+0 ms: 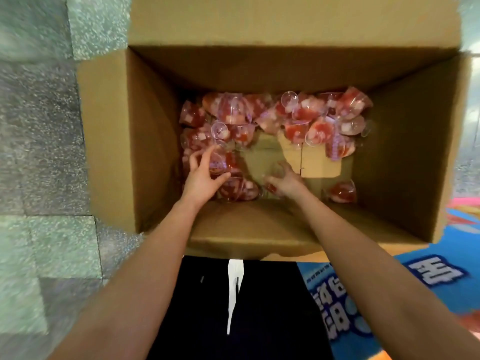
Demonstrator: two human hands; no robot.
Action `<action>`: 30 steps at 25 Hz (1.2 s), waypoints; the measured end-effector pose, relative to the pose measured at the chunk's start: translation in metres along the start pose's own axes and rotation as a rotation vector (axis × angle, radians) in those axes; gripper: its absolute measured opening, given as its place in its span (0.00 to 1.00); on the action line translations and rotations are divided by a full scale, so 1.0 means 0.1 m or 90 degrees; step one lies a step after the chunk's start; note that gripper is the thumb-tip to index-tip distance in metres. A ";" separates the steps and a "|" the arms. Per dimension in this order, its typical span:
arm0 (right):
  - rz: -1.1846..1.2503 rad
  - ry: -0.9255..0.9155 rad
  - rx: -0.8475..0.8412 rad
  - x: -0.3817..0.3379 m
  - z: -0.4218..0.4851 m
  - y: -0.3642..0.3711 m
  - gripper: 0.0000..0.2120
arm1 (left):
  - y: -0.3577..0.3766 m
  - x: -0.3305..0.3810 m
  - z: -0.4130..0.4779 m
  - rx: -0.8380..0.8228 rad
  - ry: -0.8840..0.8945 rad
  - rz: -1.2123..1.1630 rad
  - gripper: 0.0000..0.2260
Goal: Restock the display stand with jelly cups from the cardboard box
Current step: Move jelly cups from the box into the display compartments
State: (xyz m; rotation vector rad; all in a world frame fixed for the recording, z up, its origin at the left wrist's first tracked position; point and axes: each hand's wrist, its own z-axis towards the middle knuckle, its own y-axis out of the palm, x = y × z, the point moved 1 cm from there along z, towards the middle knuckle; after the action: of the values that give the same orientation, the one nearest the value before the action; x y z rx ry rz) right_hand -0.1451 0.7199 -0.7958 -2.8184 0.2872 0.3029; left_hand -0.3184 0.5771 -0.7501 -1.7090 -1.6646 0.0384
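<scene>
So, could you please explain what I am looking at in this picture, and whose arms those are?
There is no machine: a person wears one camera on the head, looking down at their own bare arms. Both reach into an open cardboard box on the floor. Red jelly cups lie heaped along its far side, one lone cup in the near right corner. The left hand curls round another cup from the pile; the right hand is too blurred to tell what, if anything, it holds.

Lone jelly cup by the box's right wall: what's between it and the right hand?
Head view: only bare box floor between right hand and lone cup.
</scene>
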 end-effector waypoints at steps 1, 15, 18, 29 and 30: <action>0.006 0.010 0.007 0.01 0.05 0.03 0.38 | 0.02 0.00 0.03 0.014 0.000 0.012 0.33; 0.059 -0.080 -0.060 -0.36 0.31 0.27 0.32 | 0.06 -0.18 0.36 0.085 -0.011 -0.124 0.25; 0.139 -0.095 -0.080 -0.54 0.31 0.28 0.32 | 0.12 -0.10 0.38 0.092 -0.020 -0.230 0.27; 0.358 -0.061 -0.103 -0.51 0.38 0.21 0.28 | 0.38 0.20 0.39 0.051 -0.044 -0.425 0.21; 0.393 -0.086 -0.112 -0.53 0.37 0.22 0.19 | 0.38 0.20 0.40 0.053 -0.054 -0.445 0.22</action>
State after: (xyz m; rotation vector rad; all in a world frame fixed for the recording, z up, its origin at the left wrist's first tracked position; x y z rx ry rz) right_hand -0.2075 0.7196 -0.8235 -2.7845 1.1486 0.6700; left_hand -0.3026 0.6181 -0.7892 -1.0016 -2.2017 -0.1499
